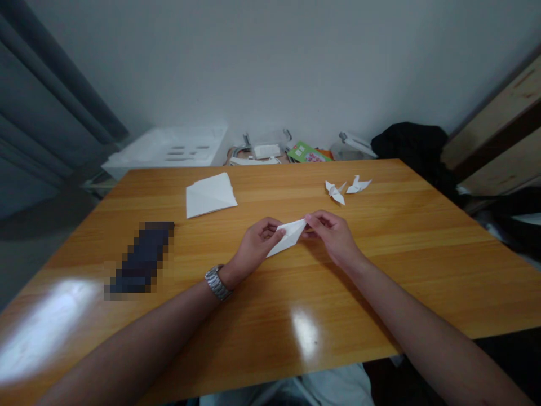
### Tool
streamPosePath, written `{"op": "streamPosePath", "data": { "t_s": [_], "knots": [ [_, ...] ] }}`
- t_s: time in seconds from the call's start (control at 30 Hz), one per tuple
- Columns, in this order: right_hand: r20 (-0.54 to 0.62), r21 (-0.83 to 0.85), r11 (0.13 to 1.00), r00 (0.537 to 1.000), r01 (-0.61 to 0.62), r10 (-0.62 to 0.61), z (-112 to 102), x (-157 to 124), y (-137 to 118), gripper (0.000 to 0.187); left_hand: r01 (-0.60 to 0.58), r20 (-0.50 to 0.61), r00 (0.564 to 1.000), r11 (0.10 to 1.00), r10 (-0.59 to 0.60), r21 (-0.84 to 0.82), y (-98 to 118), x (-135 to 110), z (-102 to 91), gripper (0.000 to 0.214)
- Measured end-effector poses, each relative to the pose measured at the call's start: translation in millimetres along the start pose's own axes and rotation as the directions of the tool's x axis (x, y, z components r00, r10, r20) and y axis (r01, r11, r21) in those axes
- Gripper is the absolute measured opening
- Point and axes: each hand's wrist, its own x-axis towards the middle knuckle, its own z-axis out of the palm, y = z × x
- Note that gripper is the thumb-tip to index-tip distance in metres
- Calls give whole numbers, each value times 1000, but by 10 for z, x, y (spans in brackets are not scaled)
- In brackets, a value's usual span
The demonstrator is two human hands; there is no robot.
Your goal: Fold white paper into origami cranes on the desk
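Note:
A folded piece of white paper (288, 235) is held just above the wooden table (380, 270) near its middle. My left hand (256, 246), with a metal watch on its wrist, is closed round the paper's left part. My right hand (332, 232) pinches the paper's upper right tip with thumb and fingers.
A stack of white paper sheets (210, 194) lies at the back left of the table. Two small folded paper cranes (345, 189) sit at the back right. A dark blurred object (141, 258) lies at the left. Behind the table are a white box (169, 148) and clutter against the wall.

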Motion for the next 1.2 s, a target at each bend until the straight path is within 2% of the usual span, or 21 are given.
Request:
{"op": "streamPosePath", "data": {
  "t_s": [0.17,0.37,0.5,0.57,0.73,0.87,0.93,1.03,1.2],
  "knots": [
    [-22,-31,1000,1000,4,-5,-1,3,33,37,18,-5,1000,999,-18,28,18,0,3,36],
    [33,-10,1000,999,5,-5,6,-4,40,32,42,-21,999,999,-41,27,59,-5,5,35],
    [126,-173,980,989,93,-72,-14,-2,27,28,28,-11,1000,996,-27,81,86,-12,8,34],
    [137,-239,965,987,110,-78,-25,5,38,28,30,-10,1000,995,-29,92,82,-10,7,33],
    [51,-201,978,998,53,-44,-45,29,102,33,37,-23,999,998,-36,45,39,12,4,35],
    [8,-207,977,999,43,-42,-66,46,119,36,29,-34,999,996,-26,85,56,13,3,32],
    [34,-248,966,997,70,-63,-70,49,103,35,7,-50,999,991,-1,130,73,10,-3,31],
    [134,-336,930,985,147,-107,-61,34,58,31,-29,-66,997,980,43,198,77,6,-25,29],
    [288,-443,872,954,207,-80,-33,-21,2,26,-92,-18,994,938,103,334,50,-8,-53,25]
  ]
}}
